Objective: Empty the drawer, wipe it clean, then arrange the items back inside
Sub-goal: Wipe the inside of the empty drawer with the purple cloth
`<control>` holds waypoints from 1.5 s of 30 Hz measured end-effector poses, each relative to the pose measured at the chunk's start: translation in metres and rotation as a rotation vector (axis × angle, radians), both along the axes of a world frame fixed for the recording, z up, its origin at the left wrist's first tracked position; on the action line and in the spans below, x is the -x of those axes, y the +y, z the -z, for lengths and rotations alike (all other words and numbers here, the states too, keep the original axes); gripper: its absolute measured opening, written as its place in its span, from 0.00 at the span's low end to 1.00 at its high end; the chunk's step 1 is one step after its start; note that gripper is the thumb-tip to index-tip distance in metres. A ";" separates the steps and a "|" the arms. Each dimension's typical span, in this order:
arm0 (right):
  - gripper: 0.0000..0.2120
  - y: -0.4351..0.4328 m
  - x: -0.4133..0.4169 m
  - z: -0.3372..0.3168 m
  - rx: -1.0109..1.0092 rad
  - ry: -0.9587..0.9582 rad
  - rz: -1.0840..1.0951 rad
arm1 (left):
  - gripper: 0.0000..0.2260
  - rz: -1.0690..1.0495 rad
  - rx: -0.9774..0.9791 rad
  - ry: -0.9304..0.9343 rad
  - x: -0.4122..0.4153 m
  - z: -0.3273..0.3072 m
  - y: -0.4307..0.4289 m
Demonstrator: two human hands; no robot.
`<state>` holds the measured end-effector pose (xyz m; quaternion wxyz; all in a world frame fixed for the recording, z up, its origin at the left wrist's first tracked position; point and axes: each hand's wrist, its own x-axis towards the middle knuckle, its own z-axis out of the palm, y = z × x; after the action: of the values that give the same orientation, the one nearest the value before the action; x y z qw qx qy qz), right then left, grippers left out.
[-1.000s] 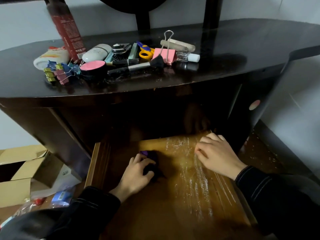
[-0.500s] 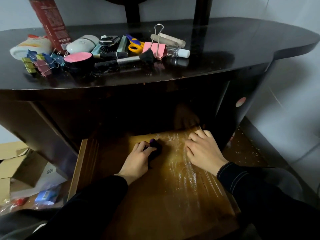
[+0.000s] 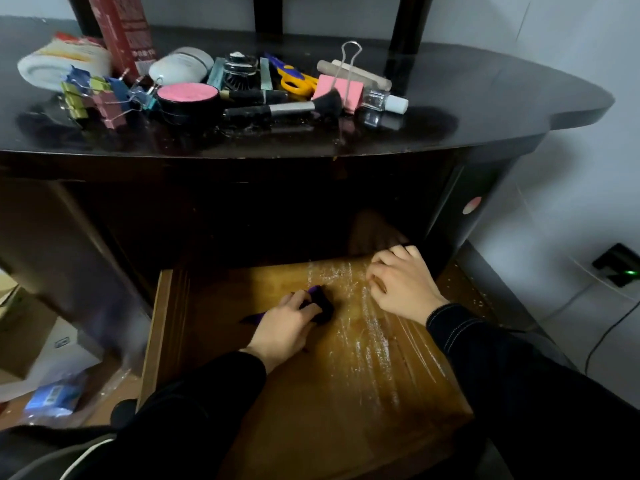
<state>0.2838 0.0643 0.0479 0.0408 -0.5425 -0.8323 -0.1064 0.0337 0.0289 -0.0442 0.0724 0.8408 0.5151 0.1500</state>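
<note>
The wooden drawer (image 3: 166, 327) is pulled out below the dark desk, and nothing lies in it but my hands and a cloth. My left hand (image 3: 280, 327) grips a dark purple cloth (image 3: 320, 303) and presses it on the drawer floor near the middle. My right hand (image 3: 401, 285) rests with curled fingers on the shiny plastic film (image 3: 374, 344) that covers the right part of the floor. The drawer's items lie on the desk top (image 3: 467, 95): binder clips (image 3: 100, 95), a pink compact (image 3: 187, 95), a makeup brush (image 3: 287, 107), yellow scissors (image 3: 294, 81), a small bottle (image 3: 382, 100).
A red box (image 3: 124, 29) and a white tube (image 3: 59, 64) stand at the desk's back left. Cardboard boxes (image 3: 20, 341) and a blue packet (image 3: 52, 400) sit on the floor to the left. A power adapter with a green light (image 3: 620, 268) and its cable are at right.
My left hand slid the cloth from the left part of the drawer floor toward its middle, nearer my right hand. My right hand has stayed on the film at the back right.
</note>
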 end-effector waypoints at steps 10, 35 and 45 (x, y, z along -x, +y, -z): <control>0.07 0.011 -0.011 0.016 -0.034 0.337 0.032 | 0.15 -0.370 -0.047 0.015 -0.010 0.001 0.068; 0.07 0.007 -0.012 0.010 -0.015 0.599 0.042 | 0.23 -0.098 0.142 0.263 -0.008 -0.009 0.032; 0.06 0.009 -0.011 0.013 -0.047 0.555 0.090 | 0.33 -0.268 0.218 0.238 -0.038 -0.010 0.095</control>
<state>0.2951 0.0738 0.0353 0.2748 -0.5863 -0.7616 0.0251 0.0718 0.1237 -0.0341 0.0811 0.7637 0.6405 0.0010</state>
